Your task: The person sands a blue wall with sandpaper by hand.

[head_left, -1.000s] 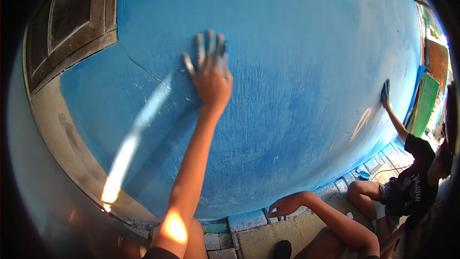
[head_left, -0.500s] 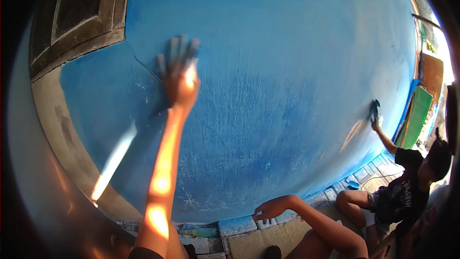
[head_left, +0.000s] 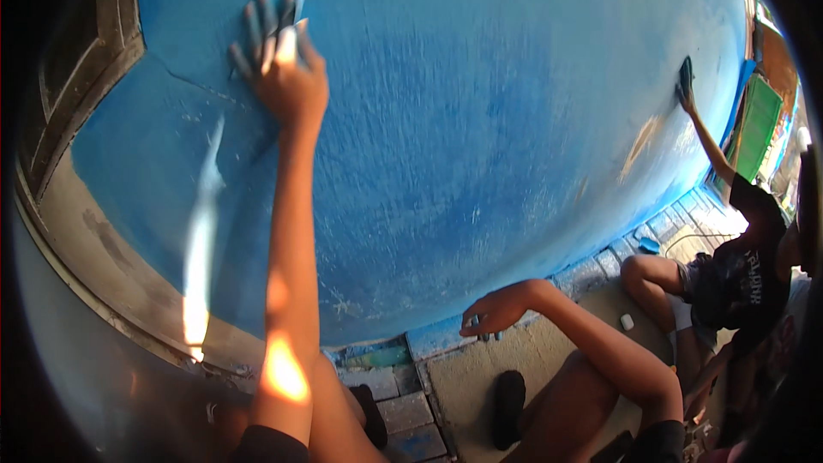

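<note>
Left hand (head_left: pixel 287 77), fingers spread against blue painted wall (head_left: pixel 471 163), thin grey flat piece (head_left: pixel 299 9) between fingers, could snag if dragged over thin dark crack (head_left: pixel 201 86) at left; right hand (head_left: pixel 501 310) half-curled, contents unclear.

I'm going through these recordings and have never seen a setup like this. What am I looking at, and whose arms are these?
There is no machine: these are a person's own bare hands, seen from a fisheye camera on their head, which makes straight edges bend. Every picture comes from that camera. The left hand is spread against a streaked blue wall; a thin piece shows by its fingers, too little to identify. The right hand hangs loosely curled, apparently holding nothing. At right, a co-worker reaches to the same wall. A small white object lies on the ground.
</note>
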Available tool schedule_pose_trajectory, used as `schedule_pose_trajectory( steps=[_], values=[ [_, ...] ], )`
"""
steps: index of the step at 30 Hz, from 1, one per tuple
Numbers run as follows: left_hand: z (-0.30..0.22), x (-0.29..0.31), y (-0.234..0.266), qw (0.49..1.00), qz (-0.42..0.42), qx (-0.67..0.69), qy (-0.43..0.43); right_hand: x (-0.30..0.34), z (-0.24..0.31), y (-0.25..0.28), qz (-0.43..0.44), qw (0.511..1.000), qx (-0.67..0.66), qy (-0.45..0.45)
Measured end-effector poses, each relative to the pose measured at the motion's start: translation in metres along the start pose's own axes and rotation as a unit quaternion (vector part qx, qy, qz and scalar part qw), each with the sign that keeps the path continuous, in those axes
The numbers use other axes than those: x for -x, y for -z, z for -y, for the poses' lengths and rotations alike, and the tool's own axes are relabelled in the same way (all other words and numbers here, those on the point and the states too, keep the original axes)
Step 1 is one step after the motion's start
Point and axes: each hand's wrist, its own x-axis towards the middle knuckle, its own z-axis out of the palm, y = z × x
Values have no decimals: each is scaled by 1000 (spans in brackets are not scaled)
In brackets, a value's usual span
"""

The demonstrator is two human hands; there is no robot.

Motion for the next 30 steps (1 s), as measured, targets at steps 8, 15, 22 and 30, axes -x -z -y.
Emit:
schedule_pose_trajectory(
  steps=[8,15,22,30],
  values=[
    [-86,48,15,950,206,183,-144,-22,-5,-1,9,998,9,-54],
    [-65,84,30,914,239,222,-242,-15,-31,-6,17,997,-8,-81],
    [-65,242,74,801,329,177,-467,0,-82,-12,44,980,-76,-179],
    [-2,378,127,617,477,445,-440,-18,-75,-16,-3,993,-33,-114]
  ],
)
